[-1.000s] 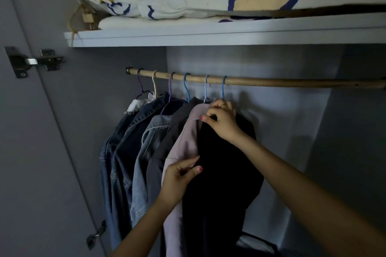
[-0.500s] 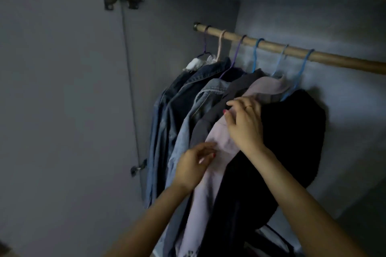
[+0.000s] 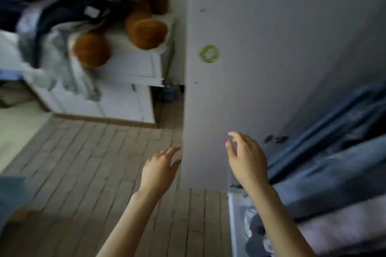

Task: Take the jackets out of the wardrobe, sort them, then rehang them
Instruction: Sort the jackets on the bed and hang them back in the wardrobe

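Hands are both empty. The left hand [image 3: 159,170] is out in front with loose fingers, right by the edge of the grey wardrobe door [image 3: 250,69]. The right hand [image 3: 247,160] is spread a little in front of that door and holds nothing. The denim jackets [image 3: 334,142] hang at the right, inside the wardrobe, with a pale pink jacket [image 3: 342,227] below them in the picture. Far off, a brown teddy bear [image 3: 144,27] sits on a white cabinet [image 3: 129,73] beside a pile of clothes [image 3: 52,16]. The floor [image 3: 94,162] is tiled.
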